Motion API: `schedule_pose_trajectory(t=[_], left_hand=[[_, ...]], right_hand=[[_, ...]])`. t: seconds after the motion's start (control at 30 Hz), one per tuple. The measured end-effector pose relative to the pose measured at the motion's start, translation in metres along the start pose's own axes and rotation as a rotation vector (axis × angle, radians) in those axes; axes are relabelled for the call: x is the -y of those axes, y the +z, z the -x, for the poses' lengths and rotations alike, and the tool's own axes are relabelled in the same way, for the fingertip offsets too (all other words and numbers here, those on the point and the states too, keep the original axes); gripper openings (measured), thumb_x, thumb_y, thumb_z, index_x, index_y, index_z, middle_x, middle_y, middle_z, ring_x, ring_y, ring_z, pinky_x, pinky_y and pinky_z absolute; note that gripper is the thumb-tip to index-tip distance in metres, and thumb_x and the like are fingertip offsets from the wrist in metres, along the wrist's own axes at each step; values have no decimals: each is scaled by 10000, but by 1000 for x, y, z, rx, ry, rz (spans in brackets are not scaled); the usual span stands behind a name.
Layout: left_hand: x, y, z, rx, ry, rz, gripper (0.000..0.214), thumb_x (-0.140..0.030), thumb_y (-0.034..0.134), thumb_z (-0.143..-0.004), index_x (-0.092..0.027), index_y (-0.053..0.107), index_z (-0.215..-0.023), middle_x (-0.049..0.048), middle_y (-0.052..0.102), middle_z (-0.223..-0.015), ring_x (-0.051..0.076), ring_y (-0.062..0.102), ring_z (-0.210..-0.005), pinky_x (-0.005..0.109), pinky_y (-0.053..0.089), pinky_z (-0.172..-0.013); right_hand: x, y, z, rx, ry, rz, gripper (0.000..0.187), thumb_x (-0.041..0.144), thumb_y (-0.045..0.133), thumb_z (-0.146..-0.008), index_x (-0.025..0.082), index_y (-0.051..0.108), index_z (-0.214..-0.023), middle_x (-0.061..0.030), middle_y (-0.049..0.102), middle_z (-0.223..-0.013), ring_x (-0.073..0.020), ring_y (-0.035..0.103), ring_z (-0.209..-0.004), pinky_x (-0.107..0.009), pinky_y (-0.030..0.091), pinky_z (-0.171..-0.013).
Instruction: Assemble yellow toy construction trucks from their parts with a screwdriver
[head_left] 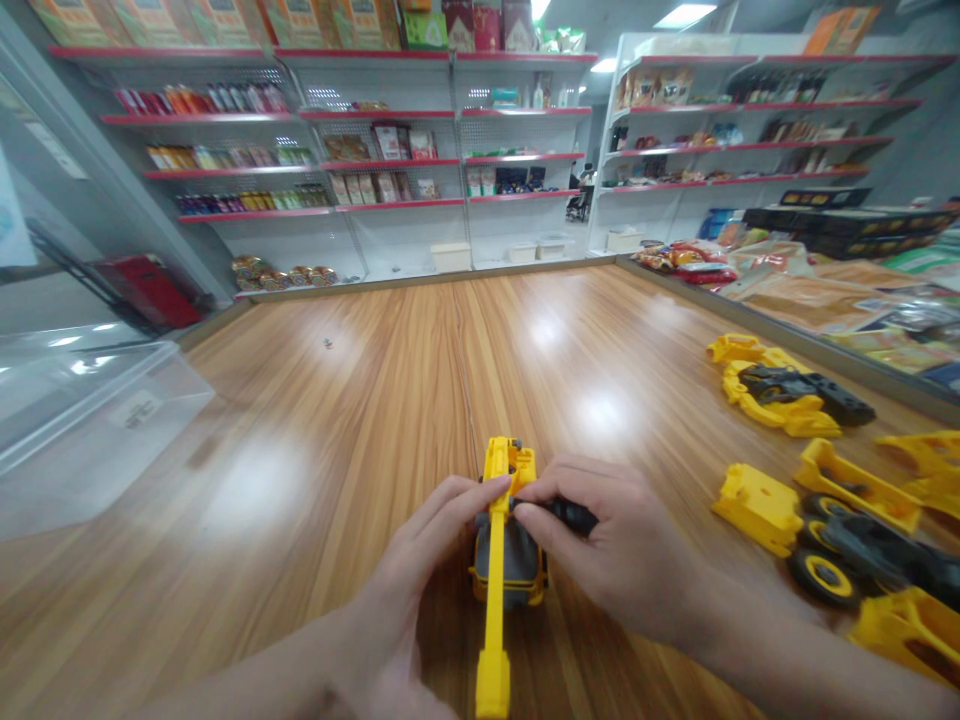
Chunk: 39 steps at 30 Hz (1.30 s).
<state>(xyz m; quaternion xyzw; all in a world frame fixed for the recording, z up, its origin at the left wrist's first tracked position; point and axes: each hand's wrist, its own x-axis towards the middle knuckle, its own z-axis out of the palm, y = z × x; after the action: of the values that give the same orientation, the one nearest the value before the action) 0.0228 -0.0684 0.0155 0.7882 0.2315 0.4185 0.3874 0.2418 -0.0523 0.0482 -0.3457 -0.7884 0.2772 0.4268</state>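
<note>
A yellow and grey toy crane truck (495,590) stands on the wooden table, its long yellow boom pointing toward me. My left hand (424,560) grips it from the left, with the fingertips pressed on the yellow part near the boom's far end. In my right hand (622,545) is a small screwdriver with a black handle (574,515), pinched between thumb and fingers. It lies sideways, its tip end against the right side of the toy at the boom. The tip itself is hidden by my fingers and the toy.
At right lie loose yellow toy parts (757,505), a black chassis with wheels (829,578) and another part-built toy (787,395). A clear plastic bin (97,430) stands at left. Tiny metal bits (328,343) rest farther back on the table (390,380). Stocked shelves (397,163) line the back.
</note>
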Motion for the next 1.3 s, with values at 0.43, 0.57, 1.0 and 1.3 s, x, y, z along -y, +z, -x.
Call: schedule_pose_trajectory(t=[0.43, 0.57, 1.0, 1.3], left_hand=[[-6, 5, 10, -200, -56, -46, 922, -703, 727, -610, -206, 519, -1357, 115, 564, -1135, 336, 563, -1072, 476, 447, -973], [-8, 4, 8, -191, 19, -28, 887, -691, 700, -628, -207, 531, -1351, 121, 574, -1124, 320, 574, -1020, 451, 492, -889], [-4, 7, -5, -244, 53, 45, 543, -558, 653, -774, -185, 620, -1169, 82, 568, -823, 212, 547, -733, 353, 469, -622], [0, 3, -7, -226, 104, -39, 542, -538, 691, -756, -174, 642, -1154, 83, 587, -807, 211, 551, -720, 355, 464, -619]], right_hand=[[0, 4, 2, -18, -124, -19, 122, 145, 570, -908, 137, 690, -924, -47, 624, -787, -148, 596, -741, -276, 476, -695], [-1, 4, 2, -16, -119, -16, 113, 154, 572, -905, 149, 685, -911, -44, 628, -785, -149, 598, -738, -274, 480, -685], [1, 6, 3, 70, -161, -16, 105, 183, 580, -914, 145, 678, -909, -39, 618, -780, -140, 577, -703, -271, 462, -651], [-4, 6, 3, 66, -156, -1, 92, 195, 581, -915, 171, 668, -932, -32, 623, -799, -142, 576, -712, -271, 464, -652]])
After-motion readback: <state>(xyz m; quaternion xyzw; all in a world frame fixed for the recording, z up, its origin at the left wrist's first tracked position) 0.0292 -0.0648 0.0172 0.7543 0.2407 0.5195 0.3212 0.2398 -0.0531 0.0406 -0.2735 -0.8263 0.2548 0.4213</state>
